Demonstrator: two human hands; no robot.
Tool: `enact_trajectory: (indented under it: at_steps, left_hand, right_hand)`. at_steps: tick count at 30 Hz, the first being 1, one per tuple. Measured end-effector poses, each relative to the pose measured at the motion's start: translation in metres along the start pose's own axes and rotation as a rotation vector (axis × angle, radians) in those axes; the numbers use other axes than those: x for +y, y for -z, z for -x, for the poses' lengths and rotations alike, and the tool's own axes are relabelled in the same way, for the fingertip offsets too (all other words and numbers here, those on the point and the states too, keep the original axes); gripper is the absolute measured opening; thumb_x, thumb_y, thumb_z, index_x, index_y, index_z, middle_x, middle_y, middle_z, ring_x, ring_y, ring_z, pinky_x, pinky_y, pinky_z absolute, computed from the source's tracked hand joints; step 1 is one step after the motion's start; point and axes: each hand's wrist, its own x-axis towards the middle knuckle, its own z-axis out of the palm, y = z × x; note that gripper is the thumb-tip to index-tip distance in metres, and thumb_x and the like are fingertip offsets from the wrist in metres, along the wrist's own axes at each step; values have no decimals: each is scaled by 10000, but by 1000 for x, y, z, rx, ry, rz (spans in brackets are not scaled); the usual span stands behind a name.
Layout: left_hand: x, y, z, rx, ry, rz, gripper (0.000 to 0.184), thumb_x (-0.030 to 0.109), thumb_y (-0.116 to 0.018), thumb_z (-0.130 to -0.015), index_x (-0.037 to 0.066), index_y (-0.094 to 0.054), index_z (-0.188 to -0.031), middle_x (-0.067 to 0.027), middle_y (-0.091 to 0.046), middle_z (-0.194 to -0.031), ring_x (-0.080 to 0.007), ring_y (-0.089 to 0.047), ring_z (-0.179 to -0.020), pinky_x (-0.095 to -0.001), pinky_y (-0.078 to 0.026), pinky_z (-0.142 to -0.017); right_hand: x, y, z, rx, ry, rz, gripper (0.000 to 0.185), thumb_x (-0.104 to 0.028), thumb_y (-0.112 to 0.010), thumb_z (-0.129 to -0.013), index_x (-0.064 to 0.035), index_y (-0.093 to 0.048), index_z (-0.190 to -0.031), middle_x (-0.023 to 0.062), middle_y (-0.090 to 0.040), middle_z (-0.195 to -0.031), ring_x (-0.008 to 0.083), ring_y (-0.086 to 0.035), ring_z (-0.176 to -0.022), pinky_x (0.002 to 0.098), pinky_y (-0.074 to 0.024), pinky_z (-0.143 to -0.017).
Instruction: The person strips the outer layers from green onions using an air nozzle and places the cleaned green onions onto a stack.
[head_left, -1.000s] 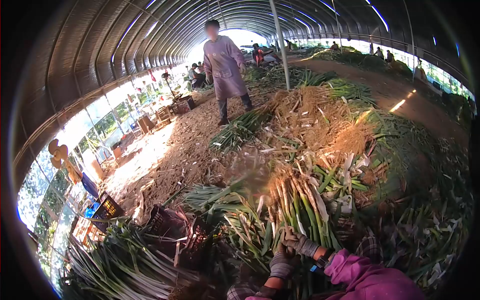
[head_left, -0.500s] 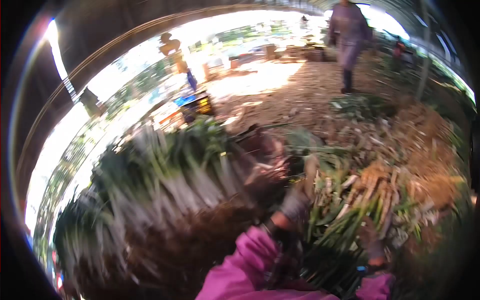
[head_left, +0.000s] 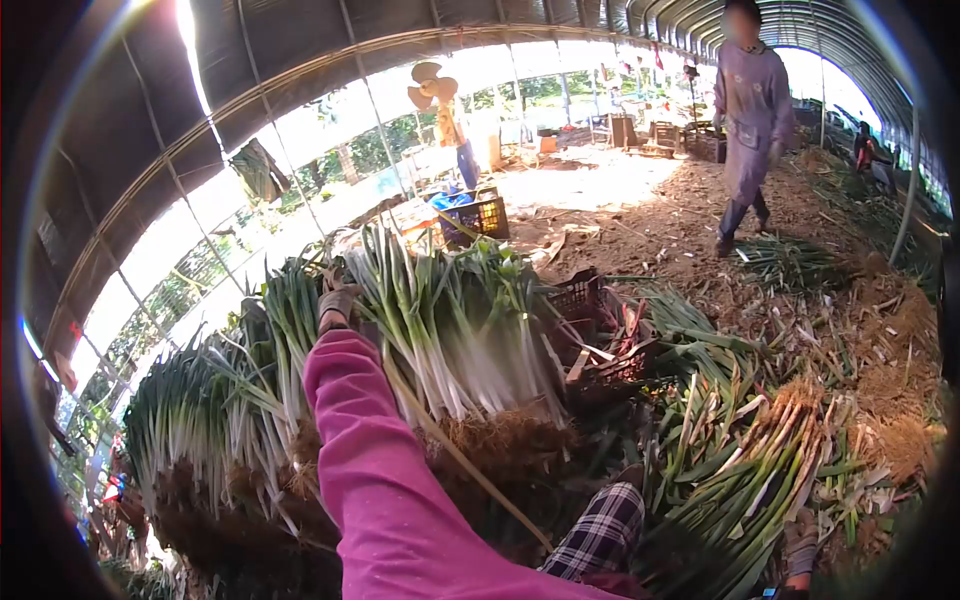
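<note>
My left hand, gloved and at the end of a pink sleeve, is stretched out to the leafy tops of the upright leeks. Its fingers look curled in among the leaves, partly hidden by them. White stems and brown roots of these leeks face me. Down at the lower right, my right hand, also gloved, is beside a loose heap of leeks lying flat with yellowish roots. Its fingers look extended, with nothing visible in them.
A dark crate stands behind the leek row, and a yellow-and-black crate is farther back. A person in a purple smock walks at the upper right. Leaf trimmings and cut roots litter the ground. A fan stands beyond.
My left hand has moved from beside the flat leeks, far left to the upright leek tops. My right hand has shifted down and right. The walking person is at a different stride.
</note>
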Motion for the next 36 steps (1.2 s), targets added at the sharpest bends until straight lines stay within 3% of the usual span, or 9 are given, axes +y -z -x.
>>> enact_trajectory:
  at_steps: [8,11,17,21,22,23,33,35,36]
  left_hand:
    - [-11,11,-57,122,-120,-319,223,202,-688,-682,96,-503,-750,-57,-434,-629,-201,-417,-509,-318,-366,-464]
    - [-9,16,-53,109,-152,-363,248,171,-677,-673,94,-493,-821,-66,-433,-719,-209,-423,-596,-318,-376,-521]
    - [3,45,-49,139,-324,-506,359,109,-656,-655,90,-473,-963,-84,-431,-897,-224,-435,-770,-317,-398,-634]
    - [59,90,-82,232,-685,-629,454,68,-642,-644,88,-459,-1058,-96,-430,-1015,-233,-443,-887,-317,-412,-710]
    - [88,103,-91,255,-795,-616,479,58,-638,-641,87,-455,-1082,-99,-429,-1045,-236,-445,-916,-317,-415,-729]
    - [114,114,-103,275,-881,-602,504,48,-634,-638,86,-452,-1106,-102,-429,-1075,-238,-447,-945,-317,-419,-748]
    - [177,225,-142,441,-1249,-444,844,-96,-616,-538,105,-353,-1315,-103,-345,-1353,-223,-382,-1221,-281,-391,-957]
    - [190,232,-168,182,-1091,-223,882,-94,-616,-513,106,-331,-1323,-104,-347,-1355,-220,-370,-1230,-290,-389,-961]
    - [185,231,-165,328,-1139,-315,901,-60,-638,-498,106,-323,-1326,-114,-370,-1338,-234,-389,-1213,-297,-400,-950]
  right_hand:
    - [-9,-4,8,12,44,101,598,-196,-656,-793,54,-399,-1271,207,-540,-1110,222,-577,-809,360,-490,-692]
    - [-40,-6,28,-35,-109,48,464,-137,-623,-779,40,-480,-1184,188,-552,-1113,276,-544,-1020,375,-455,-847]
    - [-11,-5,30,-11,-2,266,424,-108,-624,-781,44,-504,-1158,191,-561,-1115,278,-553,-1014,376,-458,-853]
    - [-43,3,54,-64,-22,171,499,-210,-655,-770,15,-503,-1188,173,-629,-923,217,-599,-715,361,-484,-649]
    - [-113,-2,80,78,31,436,415,-239,-676,-731,-44,-576,-1083,150,-637,-812,257,-599,-687,354,-482,-646]
    - [-81,8,70,84,102,556,396,-280,-699,-703,-92,-597,-1037,145,-627,-794,295,-600,-697,352,-485,-649]
    - [-51,4,83,-17,24,320,563,-305,-695,-728,-14,-528,-1180,105,-628,-814,214,-594,-722,349,-479,-664]
    - [-43,3,83,-11,27,335,556,-313,-692,-728,-23,-532,-1175,103,-621,-798,218,-589,-715,351,-475,-671]
    - [-39,3,83,-1,44,338,552,-314,-693,-728,-26,-535,-1171,102,-619,-794,218,-588,-720,351,-473,-672]
